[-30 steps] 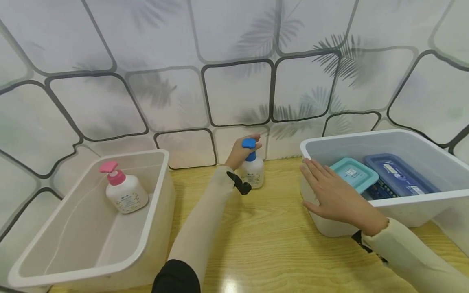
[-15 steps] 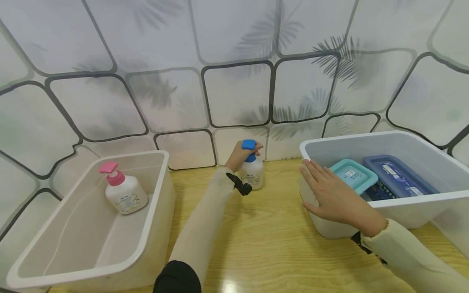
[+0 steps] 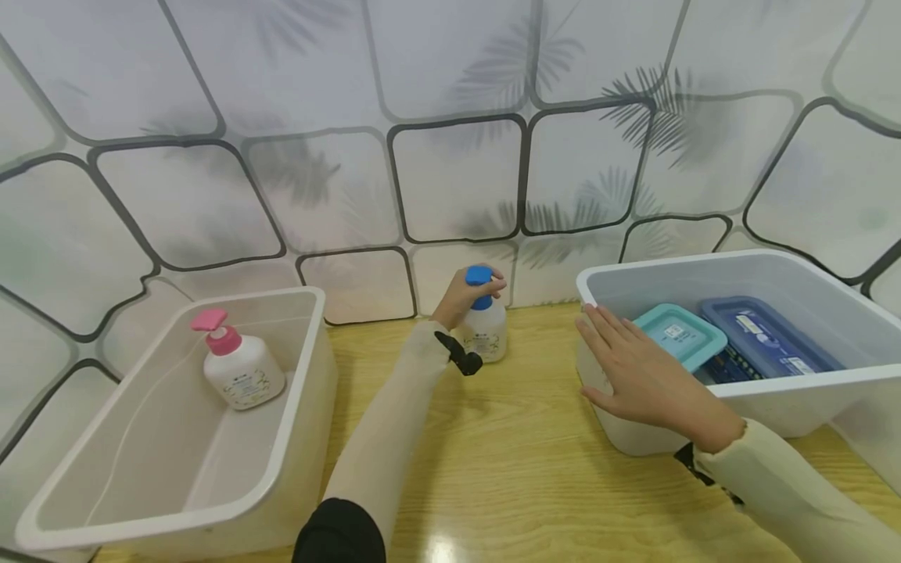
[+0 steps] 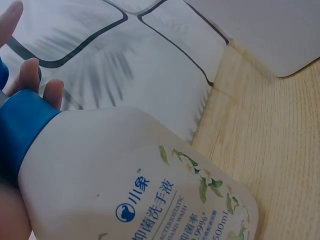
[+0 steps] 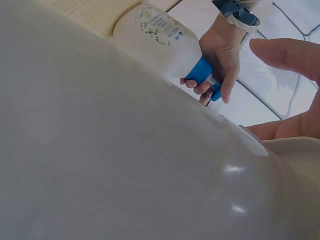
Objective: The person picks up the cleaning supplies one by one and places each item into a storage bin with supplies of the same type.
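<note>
A white hand wash bottle (image 3: 486,336) with a blue pump top stands on the table near the wall, its label facing me. My left hand (image 3: 457,301) grips it round the blue collar (image 4: 27,130), just under the pump head. In the right wrist view, fingers of that hand (image 5: 220,55) curl below the collar. My right hand (image 3: 640,375), fingers straight, rests on the near left rim of the white bin (image 3: 767,262) at the right. Its thumb (image 5: 287,55) stands apart from the other fingers.
Inside the right bin lie a teal-lidded box (image 3: 679,332) and a blue-lidded box (image 3: 767,336), with a dark patterned item (image 3: 732,366) between them. Another white bin (image 3: 318,328) on the left holds a pink-pump bottle (image 3: 246,375). A patterned wall (image 3: 457,180) closes off the back.
The left fingers, raised by the pump head a second ago, have come down and curled round the bottle's neck. The bottle and the right hand stay where they were.
</note>
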Demonstrator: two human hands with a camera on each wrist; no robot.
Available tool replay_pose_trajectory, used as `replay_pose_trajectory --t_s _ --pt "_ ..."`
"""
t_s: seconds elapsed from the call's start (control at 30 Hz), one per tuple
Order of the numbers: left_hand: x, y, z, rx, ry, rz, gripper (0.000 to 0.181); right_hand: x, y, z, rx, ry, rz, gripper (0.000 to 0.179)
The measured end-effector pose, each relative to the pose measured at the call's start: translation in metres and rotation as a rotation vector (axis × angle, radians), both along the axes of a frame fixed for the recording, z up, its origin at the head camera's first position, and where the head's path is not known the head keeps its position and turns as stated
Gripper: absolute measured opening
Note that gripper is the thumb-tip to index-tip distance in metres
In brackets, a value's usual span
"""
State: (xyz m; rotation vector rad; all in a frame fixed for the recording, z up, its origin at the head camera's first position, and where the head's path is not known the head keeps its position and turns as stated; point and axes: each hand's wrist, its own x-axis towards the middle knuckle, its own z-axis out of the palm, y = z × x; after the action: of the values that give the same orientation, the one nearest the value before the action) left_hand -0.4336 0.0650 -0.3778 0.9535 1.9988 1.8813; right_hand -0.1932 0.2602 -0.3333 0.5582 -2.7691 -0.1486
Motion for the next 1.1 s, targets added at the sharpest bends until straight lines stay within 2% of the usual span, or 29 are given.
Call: replay_pose_trajectory --t_s 0.17,0.27,0.4,0.5,0.77,0.93,1.1 --pt "0.010 -0.005 0.010 0.009 0.046 -0.066 0.039 0.001 -0.001 0.001 0.007 0.000 -0.001 0.085" --pt "0.016 -0.008 0.017 -0.015 0.057 -0.091 0.044 0.002 -0.001 0.002 0.007 0.000 -0.002 0.084" --pt "0.018 -0.009 0.020 -0.033 0.079 -0.101 0.050 0.003 -0.002 0.003 0.006 -0.004 -0.005 0.083" --pt "0.017 -0.008 0.018 -0.005 0.083 -0.098 0.055 0.003 -0.002 0.003 0.007 -0.007 -0.006 0.083" --pt "0.001 0.001 -0.001 0.040 0.093 -0.033 0.049 0.002 -0.002 0.002 0.006 -0.017 -0.009 0.084" --pt "0.002 0.003 -0.004 0.049 0.105 0.021 0.043 0.003 -0.002 0.003 -0.002 -0.020 -0.008 0.083" --pt "0.005 0.003 -0.008 -0.005 0.140 0.125 0.046 0.002 -0.002 0.002 -0.003 -0.017 -0.005 0.083"
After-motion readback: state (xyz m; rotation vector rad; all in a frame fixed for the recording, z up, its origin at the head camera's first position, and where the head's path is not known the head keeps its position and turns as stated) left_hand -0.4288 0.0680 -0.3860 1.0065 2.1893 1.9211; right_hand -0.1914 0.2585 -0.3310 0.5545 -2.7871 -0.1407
